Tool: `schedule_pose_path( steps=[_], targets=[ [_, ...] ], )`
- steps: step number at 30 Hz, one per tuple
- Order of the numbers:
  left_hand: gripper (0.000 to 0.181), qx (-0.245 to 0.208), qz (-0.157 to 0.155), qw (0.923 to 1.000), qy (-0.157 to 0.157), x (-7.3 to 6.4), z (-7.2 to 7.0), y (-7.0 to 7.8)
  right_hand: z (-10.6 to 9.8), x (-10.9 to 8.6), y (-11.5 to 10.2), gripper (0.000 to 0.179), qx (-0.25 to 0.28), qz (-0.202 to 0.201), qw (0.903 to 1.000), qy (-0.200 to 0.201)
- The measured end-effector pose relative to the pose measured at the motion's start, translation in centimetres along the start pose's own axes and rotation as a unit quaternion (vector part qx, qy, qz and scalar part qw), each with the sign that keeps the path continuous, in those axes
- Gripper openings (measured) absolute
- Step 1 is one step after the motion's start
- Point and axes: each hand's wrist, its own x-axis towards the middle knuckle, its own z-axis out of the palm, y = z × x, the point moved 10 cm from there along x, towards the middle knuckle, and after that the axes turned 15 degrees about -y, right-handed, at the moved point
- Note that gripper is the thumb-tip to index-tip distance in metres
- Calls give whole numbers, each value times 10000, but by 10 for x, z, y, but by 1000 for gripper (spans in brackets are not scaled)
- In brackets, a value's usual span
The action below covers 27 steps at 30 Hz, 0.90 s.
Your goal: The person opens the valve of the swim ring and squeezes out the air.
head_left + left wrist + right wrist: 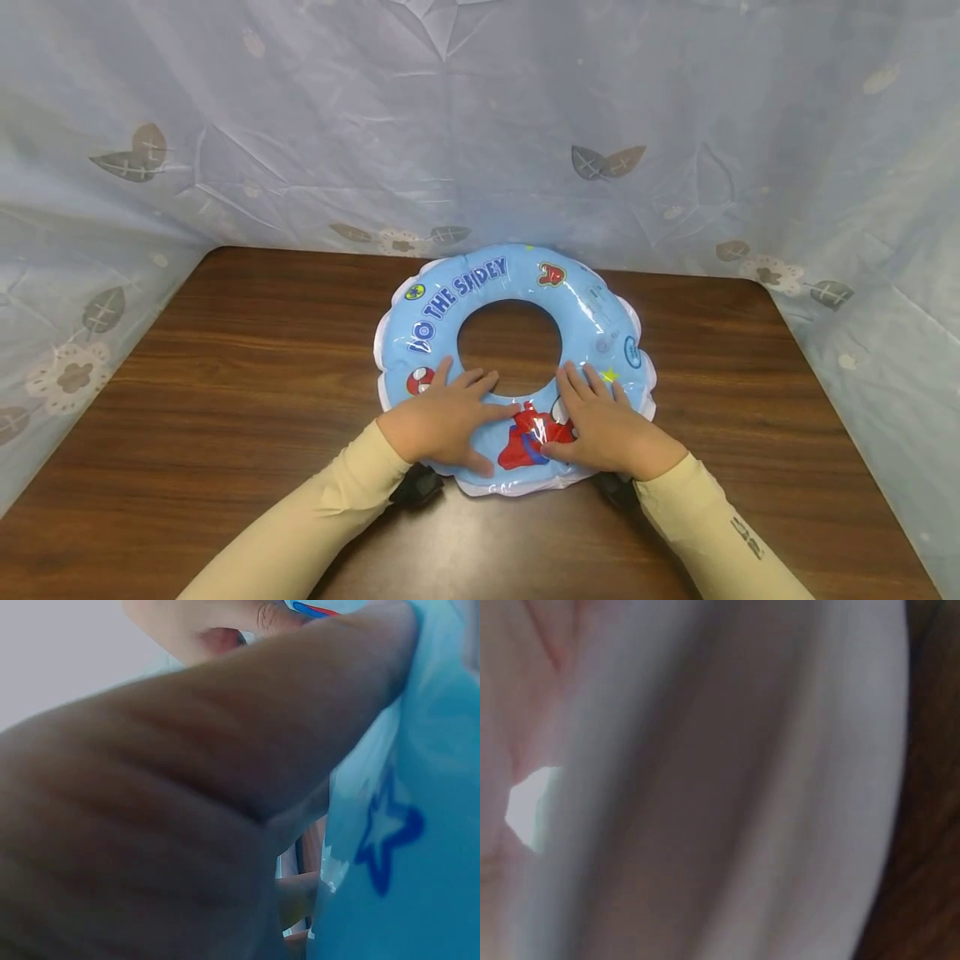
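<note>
A light blue inflated swim ring (517, 271) with cartoon prints and a white scalloped edge lies flat on the brown table. My left hand (444, 417) rests on its near left part, fingers spread, thumb toward the near edge. On the near right part lies my right hand (611, 425), its fingers extended toward the hole. A red cartoon figure (531, 437) shows between the two hands. In the left wrist view, a blue star outline (388, 834) is on the ring beside the hand. The right wrist view is mostly filled by the blurred pale edge (840, 787) of the ring.
The wooden table (247, 350) extends to both sides of the ring. A pale curtain (495, 142) with leaf and flower prints hangs behind and along both sides. The ring's far edge lies close to the curtain.
</note>
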Motion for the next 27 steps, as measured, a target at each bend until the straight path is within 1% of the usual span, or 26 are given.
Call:
schedule_pose_path(
  steps=[2,4,8,11,14,16,18,21,24,27],
  targets=[
    [86,-8,10,10000,-11,0,0,0,0,-1,1,108,31,-4,10000,-14],
    [92,-70,11,10000,16,0,-2,0,0,-1,1,107,48,-4,10000,-15],
    [104,-252,-82,9993,259,-3,-8,-7,-3,-2,1,105,-4,6,10000,73],
    [108,-421,-385,9969,545,-7,-15,-16,-9,-6,0,101,-101,47,9994,315],
    [112,-540,-905,9923,656,-12,-18,-28,-14,-8,0,100,-154,123,9985,507],
    [115,-649,-1201,9885,652,-14,-17,-35,-14,-9,0,100,-159,168,9985,498],
    [116,-720,-1373,9862,577,-15,-15,-40,-12,-8,1,100,-183,207,9987,423],
    [115,-832,-1417,9851,503,-13,-12,-42,-10,-7,1,100,-223,253,9990,306],
    [115,-785,-1471,9851,414,-10,-10,-42,-8,-6,2,99,-233,294,9990,244],
    [115,-711,-1532,9848,401,-7,-8,-42,-8,-5,2,99,-252,320,9988,258]
  ],
)
